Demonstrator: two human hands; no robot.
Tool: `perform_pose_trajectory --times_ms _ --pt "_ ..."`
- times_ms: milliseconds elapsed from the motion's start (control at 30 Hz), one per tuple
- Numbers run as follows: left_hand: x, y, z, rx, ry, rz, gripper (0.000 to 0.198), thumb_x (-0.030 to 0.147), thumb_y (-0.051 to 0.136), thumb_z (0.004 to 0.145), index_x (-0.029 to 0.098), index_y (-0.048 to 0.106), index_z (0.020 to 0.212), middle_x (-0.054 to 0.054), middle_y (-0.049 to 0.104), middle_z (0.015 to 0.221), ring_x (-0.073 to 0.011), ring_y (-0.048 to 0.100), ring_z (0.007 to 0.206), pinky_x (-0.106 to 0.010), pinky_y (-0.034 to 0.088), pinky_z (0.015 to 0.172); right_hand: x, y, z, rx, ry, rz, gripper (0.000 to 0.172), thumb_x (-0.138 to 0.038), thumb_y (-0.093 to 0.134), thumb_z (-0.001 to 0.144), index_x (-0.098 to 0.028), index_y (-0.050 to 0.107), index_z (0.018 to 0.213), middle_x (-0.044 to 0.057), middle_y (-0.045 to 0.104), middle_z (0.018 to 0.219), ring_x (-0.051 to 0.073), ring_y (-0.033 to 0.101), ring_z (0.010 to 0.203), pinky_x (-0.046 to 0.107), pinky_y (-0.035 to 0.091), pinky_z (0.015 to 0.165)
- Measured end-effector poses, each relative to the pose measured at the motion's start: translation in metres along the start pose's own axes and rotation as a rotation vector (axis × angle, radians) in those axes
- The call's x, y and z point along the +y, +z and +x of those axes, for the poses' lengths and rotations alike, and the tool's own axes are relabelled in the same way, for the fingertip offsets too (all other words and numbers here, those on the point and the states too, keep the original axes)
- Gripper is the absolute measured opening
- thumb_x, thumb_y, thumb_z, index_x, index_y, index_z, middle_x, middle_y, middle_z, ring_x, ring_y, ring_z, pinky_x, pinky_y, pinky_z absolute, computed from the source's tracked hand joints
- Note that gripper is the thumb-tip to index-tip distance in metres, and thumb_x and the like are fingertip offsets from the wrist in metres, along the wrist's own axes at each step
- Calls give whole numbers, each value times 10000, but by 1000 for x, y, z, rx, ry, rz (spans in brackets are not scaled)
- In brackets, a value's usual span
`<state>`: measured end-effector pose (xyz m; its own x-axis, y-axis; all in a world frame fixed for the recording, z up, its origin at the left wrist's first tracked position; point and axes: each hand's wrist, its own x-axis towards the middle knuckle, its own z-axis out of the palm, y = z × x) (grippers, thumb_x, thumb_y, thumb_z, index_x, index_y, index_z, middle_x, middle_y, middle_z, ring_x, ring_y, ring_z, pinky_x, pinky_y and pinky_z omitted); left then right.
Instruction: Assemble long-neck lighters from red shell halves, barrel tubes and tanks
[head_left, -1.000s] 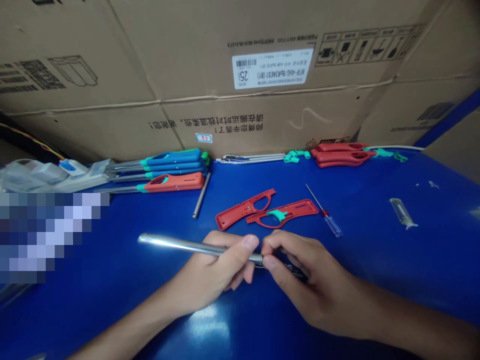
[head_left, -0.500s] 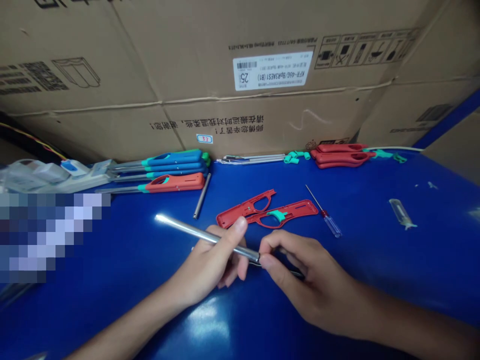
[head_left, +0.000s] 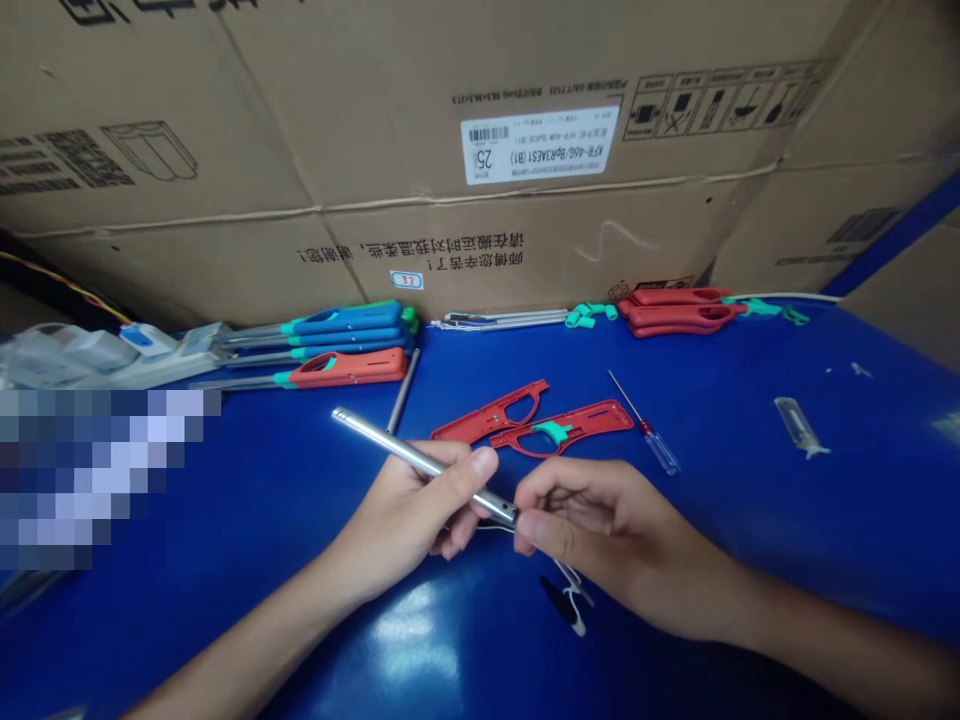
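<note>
My left hand [head_left: 420,515] grips a shiny metal tube [head_left: 390,444] that slants up to the left, thumb on top. My right hand [head_left: 600,535] pinches the tube's near end, where a thin wire with a small black and white part [head_left: 568,603] hangs down below the fingers. Just beyond the hands lie two red plastic handle halves [head_left: 525,420], one with a green trigger piece. A small screwdriver [head_left: 651,432] with a clear handle lies to their right.
Finished blue and red lighters [head_left: 337,340] lie at the back left beside a loose metal tube [head_left: 402,391]. More red handles [head_left: 679,310] and green parts [head_left: 589,314] lie against the cardboard boxes [head_left: 480,150]. A clear plastic piece [head_left: 799,425] lies at the right on the blue table [head_left: 750,520].
The tube's far end has swung up and rightward, from nearly level to slanted. The wire with the small black and white part now hangs out below my right hand.
</note>
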<state>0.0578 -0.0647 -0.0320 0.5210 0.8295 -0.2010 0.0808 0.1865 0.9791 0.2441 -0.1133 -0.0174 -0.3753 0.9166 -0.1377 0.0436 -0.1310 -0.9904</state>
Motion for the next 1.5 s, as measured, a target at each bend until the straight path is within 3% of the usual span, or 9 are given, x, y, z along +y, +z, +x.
perform_pose_trajectory --times_ms 400,700,1067,1300,1500 --pt "-4 4 0 10 -1 17 588 609 555 860 155 470 495 38 436 362 -49 361 338 -180 272 380 7 4 -2 42 -28 -126 163 -299 546 898 -170 596 814 -21 592 679 79 501 557 185 393 504" --pt "-2 14 -4 61 10 13 522 574 594 841 160 485 541 48 465 364 -44 355 327 -176 286 368 14 5 -6 47 -127 -216 180 -267 472 941 -178 580 828 11 655 746 114 578 651 216 434 568" --pt "-6 8 -1 16 -8 -81 532 588 617 831 140 499 571 42 494 401 -36 385 361 -154 293 393 7 0 -6 49 -169 -306 157 -264 484 962 -195 598 878 -15 654 764 97 570 659 199 414 548" --pt "-3 7 0 46 -11 -89 535 590 625 823 137 505 565 41 490 398 -34 392 343 -137 282 353 4 -3 -6 144 -408 -550 92 -174 558 902 -185 633 955 14 677 847 125 605 769 248 469 744" --pt "4 7 -2 36 9 -24 462 543 699 767 151 510 612 22 564 464 -63 488 383 -144 341 360 -2 -2 -2 55 -120 -214 109 -254 550 906 -186 613 849 0 657 768 117 602 705 219 473 642"
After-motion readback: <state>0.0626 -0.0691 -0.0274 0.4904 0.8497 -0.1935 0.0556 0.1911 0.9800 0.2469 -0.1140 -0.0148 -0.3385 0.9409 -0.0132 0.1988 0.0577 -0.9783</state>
